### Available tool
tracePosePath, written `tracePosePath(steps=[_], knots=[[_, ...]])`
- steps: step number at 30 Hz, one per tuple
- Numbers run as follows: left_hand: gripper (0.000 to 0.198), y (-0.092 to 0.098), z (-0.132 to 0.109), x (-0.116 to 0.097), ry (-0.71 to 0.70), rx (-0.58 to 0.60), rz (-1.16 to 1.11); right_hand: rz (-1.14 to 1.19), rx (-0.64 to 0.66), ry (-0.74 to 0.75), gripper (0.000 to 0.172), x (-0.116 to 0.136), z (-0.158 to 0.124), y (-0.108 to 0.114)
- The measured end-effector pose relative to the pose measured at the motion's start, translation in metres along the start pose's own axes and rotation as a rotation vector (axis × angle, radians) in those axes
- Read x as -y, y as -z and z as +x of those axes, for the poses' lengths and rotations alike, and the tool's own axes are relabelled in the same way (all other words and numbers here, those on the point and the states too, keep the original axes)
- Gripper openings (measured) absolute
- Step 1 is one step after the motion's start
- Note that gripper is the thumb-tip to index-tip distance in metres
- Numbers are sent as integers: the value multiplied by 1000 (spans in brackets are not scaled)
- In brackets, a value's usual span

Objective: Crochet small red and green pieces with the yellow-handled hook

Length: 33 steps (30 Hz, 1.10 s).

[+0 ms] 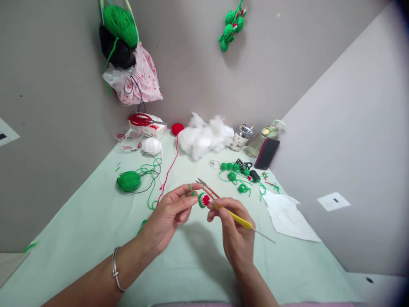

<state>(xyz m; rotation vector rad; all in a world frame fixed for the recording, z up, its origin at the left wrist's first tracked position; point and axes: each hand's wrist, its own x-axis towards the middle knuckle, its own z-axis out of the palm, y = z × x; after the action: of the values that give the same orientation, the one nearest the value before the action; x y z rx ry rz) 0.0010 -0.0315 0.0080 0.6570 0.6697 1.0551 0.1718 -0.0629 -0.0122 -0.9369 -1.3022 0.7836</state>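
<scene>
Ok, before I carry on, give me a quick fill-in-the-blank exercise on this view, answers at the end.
1. The crocheted piece between the left hand and right hand is red, white and ____.
2. The slim tool in the right hand has a ____ handle.
3. A bracelet circles the ____ wrist.
4. White stuffing lies between the pen cup and a ____ yarn ball.

Missing words: green; yellow; left; red.
</scene>
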Motion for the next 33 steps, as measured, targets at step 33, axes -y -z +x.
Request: tracePosePath(steps=[33], knots=[[79,-5,-3,0,112,88,163,152,124,-87,17,-2,8,8]])
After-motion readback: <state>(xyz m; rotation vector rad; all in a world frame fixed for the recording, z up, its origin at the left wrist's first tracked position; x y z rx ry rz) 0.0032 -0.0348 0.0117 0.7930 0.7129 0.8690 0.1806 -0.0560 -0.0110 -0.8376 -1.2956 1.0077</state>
